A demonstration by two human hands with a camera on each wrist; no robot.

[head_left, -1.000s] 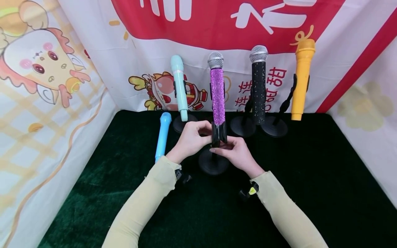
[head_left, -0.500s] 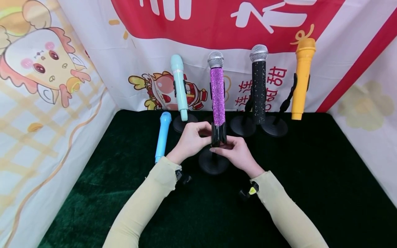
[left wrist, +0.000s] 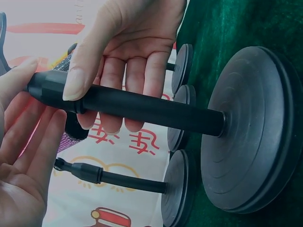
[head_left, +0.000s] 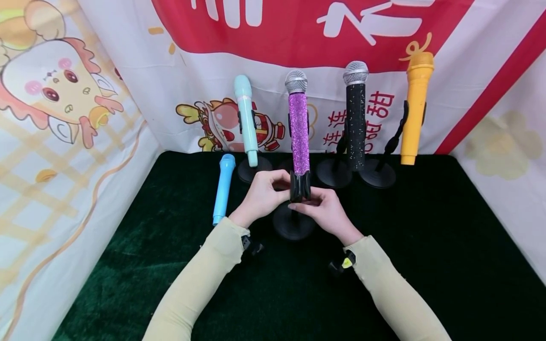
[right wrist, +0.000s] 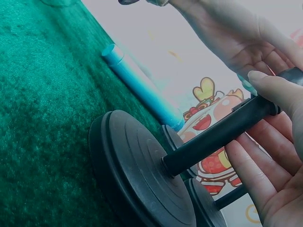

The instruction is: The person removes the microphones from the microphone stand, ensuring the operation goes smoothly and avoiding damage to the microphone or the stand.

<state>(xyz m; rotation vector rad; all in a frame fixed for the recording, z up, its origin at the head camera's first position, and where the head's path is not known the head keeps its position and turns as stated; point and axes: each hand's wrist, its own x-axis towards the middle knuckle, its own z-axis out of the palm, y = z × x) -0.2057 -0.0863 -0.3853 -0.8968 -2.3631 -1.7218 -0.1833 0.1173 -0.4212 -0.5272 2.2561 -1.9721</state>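
In the head view, a black microphone stand (head_left: 293, 222) with a round base stands in front of the person. My left hand (head_left: 262, 194) pinches its clip (head_left: 300, 187) at the top. My right hand (head_left: 326, 208) grips the stand just below; the right wrist view shows the thumb on the collar and fingers behind the pole (right wrist: 213, 135). The clip overlaps the lower end of a purple glittery microphone (head_left: 299, 132) in the head view. A blue microphone (head_left: 223, 189) lies on the green cloth left of the left hand.
Behind stand a mint microphone (head_left: 246, 118), a black speckled microphone (head_left: 356, 123) and a yellow microphone (head_left: 414, 113), each on a black stand. A printed curtain (head_left: 204, 71) hangs behind the dark green cloth (head_left: 426, 227).
The clip and my left hand have dipped slightly. My right hand keeps its grip in the same place, and the stand's base has not moved.
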